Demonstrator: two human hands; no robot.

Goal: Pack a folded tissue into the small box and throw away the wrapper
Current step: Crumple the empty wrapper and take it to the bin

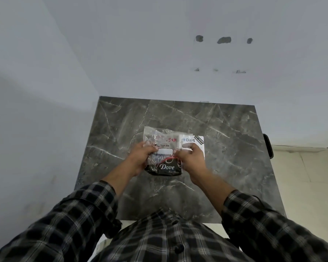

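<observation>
Dark marble table point(225, 148), bare but for the work at centre. White stickered card point(199, 141) beneath, crowding nothing. Dove box point(164, 168) nearest, awaiting tissue. Clear tissue wrapper point(159, 140) stretched between left hand point(142, 157) and right hand point(190, 160), fingers pinching its edges, seemingly opening it.

We look down on a dark marble table point(216, 129). Our left hand point(140, 157) and right hand point(190, 159) pinch a clear tissue wrapper point(159, 138) from either side, above a black Dove box point(166, 168). Just right of the wrapper lies a white card point(194, 141) printed "Dart". Checked sleeves point(83, 214) cover both forearms.
</observation>
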